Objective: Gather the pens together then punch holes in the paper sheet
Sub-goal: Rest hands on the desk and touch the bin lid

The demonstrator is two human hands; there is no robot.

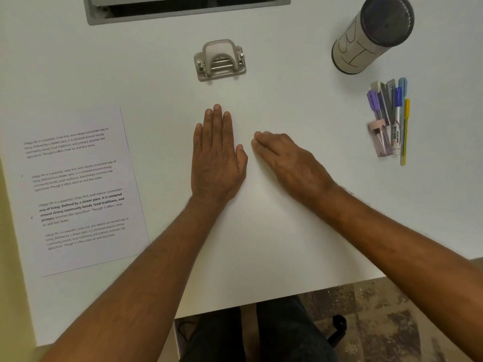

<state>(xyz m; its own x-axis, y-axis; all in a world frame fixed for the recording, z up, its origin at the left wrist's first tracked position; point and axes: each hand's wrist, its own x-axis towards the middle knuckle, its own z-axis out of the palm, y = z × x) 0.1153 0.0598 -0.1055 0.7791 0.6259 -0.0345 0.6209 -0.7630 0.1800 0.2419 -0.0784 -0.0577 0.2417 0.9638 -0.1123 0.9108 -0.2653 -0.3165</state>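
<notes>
Both hands, left [217, 158] and right [290, 160], lay flat and empty on the white counter [274, 231]; bundled plastic pens [390, 118] at right (light, smooth, best pinched mid-barrel), thin printed paper sheet [78, 189] at left, grey metal hole punch [220, 61] beyond

White table [287, 105] with a grey recessed slot [188, 9] at its far edge. Cylindrical container [371, 37], dark lid, handwritten letters on its pale side, stands upright at far right. Below the near table edge: mottled floor [392, 322], a dark chair caster [339, 325], dark trousers [261, 335]
</notes>
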